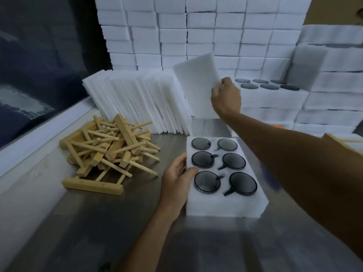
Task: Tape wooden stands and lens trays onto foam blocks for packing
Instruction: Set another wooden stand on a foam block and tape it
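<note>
A dull metal bench fills the foreground under dim, cool light. Along its left edge runs a pale ledge, and above that a dark window pane showing faint whitish reflections. At far upper right, a strip of brown wall is visible.

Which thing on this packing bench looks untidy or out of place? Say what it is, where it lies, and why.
The wooden stands lie in a tangled heap at the left of the bench, crossing at all angles, while the foam sheets behind them stand in a neat row. The lens tray looks orderly, with all six lenses seated.
</note>
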The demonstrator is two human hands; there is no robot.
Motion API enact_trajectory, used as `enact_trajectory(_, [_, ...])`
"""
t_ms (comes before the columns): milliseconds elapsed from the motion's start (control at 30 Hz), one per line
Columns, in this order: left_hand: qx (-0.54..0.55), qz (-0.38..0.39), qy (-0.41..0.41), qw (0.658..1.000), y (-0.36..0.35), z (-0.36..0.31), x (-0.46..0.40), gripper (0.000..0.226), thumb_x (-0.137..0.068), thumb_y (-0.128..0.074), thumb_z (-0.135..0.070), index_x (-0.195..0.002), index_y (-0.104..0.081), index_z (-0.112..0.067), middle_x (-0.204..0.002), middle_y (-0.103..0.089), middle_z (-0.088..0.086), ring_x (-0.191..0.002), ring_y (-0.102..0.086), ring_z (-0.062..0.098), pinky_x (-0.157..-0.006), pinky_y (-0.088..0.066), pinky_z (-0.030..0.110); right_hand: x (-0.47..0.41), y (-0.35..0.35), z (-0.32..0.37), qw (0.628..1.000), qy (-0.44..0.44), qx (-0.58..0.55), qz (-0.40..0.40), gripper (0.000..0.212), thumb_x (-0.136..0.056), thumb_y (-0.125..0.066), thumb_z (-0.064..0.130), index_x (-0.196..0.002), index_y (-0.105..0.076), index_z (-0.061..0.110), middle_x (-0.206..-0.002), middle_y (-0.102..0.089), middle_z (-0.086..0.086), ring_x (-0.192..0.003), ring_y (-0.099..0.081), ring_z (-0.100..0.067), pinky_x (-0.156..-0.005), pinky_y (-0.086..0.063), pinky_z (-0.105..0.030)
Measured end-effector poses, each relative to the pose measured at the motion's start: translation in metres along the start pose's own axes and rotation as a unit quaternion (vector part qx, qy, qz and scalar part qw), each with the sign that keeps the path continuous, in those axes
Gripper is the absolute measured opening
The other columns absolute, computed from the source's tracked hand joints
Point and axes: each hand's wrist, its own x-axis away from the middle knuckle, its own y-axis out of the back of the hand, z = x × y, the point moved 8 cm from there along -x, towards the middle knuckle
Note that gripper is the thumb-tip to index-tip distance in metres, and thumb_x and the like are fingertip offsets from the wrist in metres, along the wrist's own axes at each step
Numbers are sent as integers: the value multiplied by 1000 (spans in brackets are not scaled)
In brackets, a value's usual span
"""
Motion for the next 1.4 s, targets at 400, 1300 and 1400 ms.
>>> enact_trajectory(400, [-2, -64, 39, 997, 6, -2, 1, 25, -90, -59, 1, -100, -70, -19, -97, -77, 0, -94, -70, 19, -78, -56, 27, 83, 85, -47, 953, -124, -274, 38, 27, -96, -64, 29, -72, -65, 16, -61, -62, 13, -48, -52, 5, -48, -43, -15])
enact_trajectory(1300, [-177, 10, 131, 975, -19, -15, -1, 62, -94, -52, -6, -152, -36, -20, -159, -32, -3, -140, -39, 20, -115, -34, 38, 165, 65, -87, 947, -167, -124, 243, 33, -96, -64, 32, -127, -64, 19, -121, -69, -2, -100, -68, -19, -88, -58, -36])
enact_trajectory(1400, [-168, 1, 127, 978, -18, -12, 0, 63, -93, -53, -5, -152, -36, -20, -158, -33, -4, -140, -39, 19, -116, -33, 38, 165, 64, -92, 942, -175, -133, 252, 11, -97, -64, 27, -107, -69, 26, -99, -74, 7, -81, -70, -5, -71, -59, -20])
